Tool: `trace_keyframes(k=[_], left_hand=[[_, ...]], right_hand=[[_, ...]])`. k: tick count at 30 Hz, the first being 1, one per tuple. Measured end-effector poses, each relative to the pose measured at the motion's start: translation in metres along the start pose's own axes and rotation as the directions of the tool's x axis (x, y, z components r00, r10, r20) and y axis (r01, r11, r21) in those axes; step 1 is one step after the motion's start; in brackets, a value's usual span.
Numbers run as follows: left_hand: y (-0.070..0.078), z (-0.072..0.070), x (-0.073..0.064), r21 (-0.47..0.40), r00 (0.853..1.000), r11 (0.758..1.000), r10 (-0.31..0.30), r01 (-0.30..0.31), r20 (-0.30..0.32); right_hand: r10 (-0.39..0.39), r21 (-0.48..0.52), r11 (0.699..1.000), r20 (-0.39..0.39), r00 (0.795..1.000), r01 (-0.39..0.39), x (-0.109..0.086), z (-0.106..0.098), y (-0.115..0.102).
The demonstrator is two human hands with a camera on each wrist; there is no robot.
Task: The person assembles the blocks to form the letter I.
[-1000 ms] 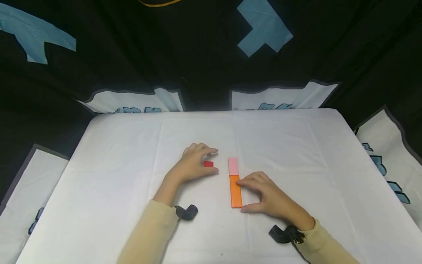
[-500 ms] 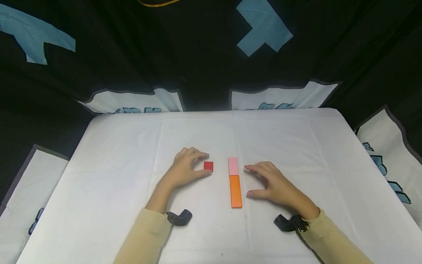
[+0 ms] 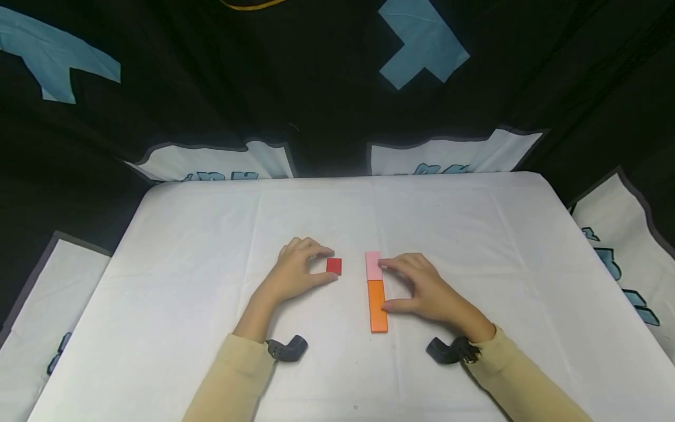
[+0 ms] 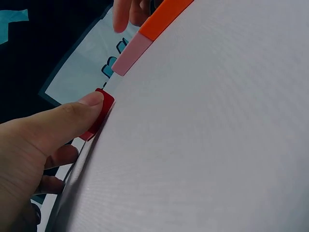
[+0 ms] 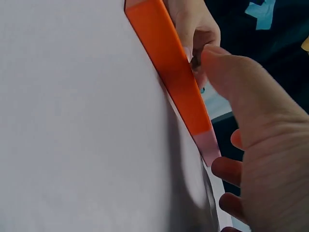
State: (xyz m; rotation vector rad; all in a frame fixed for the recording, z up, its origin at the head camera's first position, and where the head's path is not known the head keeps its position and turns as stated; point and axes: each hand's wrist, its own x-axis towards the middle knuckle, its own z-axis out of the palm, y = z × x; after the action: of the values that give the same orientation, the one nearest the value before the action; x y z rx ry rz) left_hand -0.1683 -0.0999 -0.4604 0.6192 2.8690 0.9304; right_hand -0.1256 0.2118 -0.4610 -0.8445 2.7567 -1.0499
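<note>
Red block [image 3: 334,266], pink block [image 3: 372,266], orange block [image 3: 377,319]: two hands [image 3: 296,265] [image 3: 423,288] flank three.

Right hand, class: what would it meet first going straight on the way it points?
The right hand would probably meet the pink rectangular block and the orange rectangular block almost together; depth leaves present contact unclear.

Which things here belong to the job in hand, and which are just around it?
Part of the job, it seems:
Red block, between the left hand's thumb and forefinger
Pink block and orange block, end to end by the right hand

Just around:
White table
Dark cloth with blue patches
</note>
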Motion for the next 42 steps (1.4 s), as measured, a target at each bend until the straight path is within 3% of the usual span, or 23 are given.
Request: trace_keyframes(k=[14, 42], left_hand=[[-0.002, 0.003, 0.001, 0.001, 0.999, 1.0, 0.023, -0.023, -0.023], [-0.001, 0.001, -0.001, -0.036, 0.999, 0.999, 0.032, -0.034, -0.037]], right_hand=[[0.036, -0.02, 0.999, 0.021, 0.999, -0.036, 0.002, 0.009, -0.004], [0.03, -0.06, 0.998, 0.023, 0.999, -0.029, 0.002, 0.012, -0.001]])
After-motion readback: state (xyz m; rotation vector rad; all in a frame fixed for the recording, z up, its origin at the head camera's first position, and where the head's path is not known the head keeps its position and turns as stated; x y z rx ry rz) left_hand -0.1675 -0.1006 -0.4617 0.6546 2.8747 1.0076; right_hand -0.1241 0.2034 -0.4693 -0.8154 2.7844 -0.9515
